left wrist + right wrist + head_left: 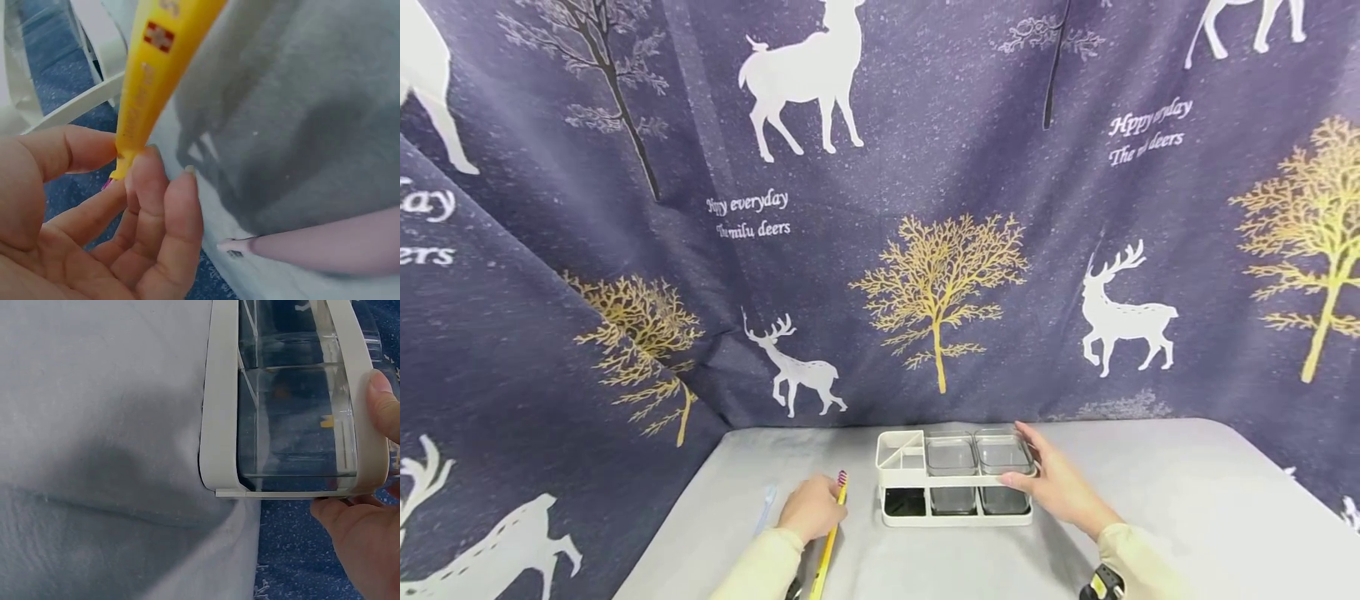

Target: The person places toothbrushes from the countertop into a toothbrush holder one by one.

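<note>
In the head view, my left hand (811,510) pinches a yellow toothbrush (826,557) near its head, purple bristles pointing up and away. The left wrist view shows the thumb and fingertips on the neck of the yellow toothbrush (156,69), a red square mark on its handle. My right hand (1067,487) holds the right end of a white two-tier toothbrush rack (904,480), which carries clear cups (951,456). Seen from the right wrist, the thumb lies on the rim of the rack (220,425) and the other fingers are around its end, partly hidden.
A pale blue toothbrush (767,507) lies on the grey cloth-covered table (955,562), left of my left hand. Behind the table hangs a dark blue curtain (1000,350) printed with deer and trees.
</note>
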{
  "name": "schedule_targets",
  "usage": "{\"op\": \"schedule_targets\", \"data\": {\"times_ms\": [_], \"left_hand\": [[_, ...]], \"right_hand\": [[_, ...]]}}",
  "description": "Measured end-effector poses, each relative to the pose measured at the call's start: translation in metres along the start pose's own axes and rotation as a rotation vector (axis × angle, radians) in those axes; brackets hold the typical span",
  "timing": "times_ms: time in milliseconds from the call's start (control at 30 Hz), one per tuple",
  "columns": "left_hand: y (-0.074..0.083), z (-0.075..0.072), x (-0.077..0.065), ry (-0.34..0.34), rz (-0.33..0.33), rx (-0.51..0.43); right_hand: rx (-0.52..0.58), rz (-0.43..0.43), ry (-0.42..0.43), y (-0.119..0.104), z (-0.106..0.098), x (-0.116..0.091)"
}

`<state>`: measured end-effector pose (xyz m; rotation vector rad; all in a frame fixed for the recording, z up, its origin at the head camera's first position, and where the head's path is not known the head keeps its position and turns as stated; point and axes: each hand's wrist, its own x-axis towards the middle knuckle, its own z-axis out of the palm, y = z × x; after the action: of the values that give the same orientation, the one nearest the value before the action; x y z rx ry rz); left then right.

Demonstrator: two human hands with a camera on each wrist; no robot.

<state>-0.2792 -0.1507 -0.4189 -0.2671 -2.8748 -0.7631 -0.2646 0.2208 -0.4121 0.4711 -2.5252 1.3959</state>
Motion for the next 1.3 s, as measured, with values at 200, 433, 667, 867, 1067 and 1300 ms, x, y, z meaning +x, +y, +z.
{"op": "schedule_targets", "data": {"times_ms": [200, 433, 667, 867, 1067, 1300], "left_hand": [[-0.003, -0.009, 0.002, 0.004, -0.051, -0.083], [0.002, -0.017, 0.007, 0.086, -0.051, -0.171], [0.009, -0.025, 0.011, 0.202, -0.03, -0.243], [0.016, -0.035, 0.013, 0.288, -0.02, -0.314], [0.023, -0.044, 0.018, 0.404, 0.005, -0.38], [0.035, -0.058, 0.023, 0.508, 0.064, -0.423]], "right_hand": [[0.021, -0.019, 0.033, -0.001, 0.005, 0.0], [0.02, -0.015, 0.034, -0.001, 0.003, -0.002], [0.007, 0.007, 0.028, -0.004, 0.001, -0.001], [0.015, 0.025, 0.006, -0.003, 0.002, -0.001], [0.03, 0.032, 0.007, 0.0, 0.005, -0.001], [0.015, 0.013, 0.033, -0.001, 0.005, -0.002]]}}
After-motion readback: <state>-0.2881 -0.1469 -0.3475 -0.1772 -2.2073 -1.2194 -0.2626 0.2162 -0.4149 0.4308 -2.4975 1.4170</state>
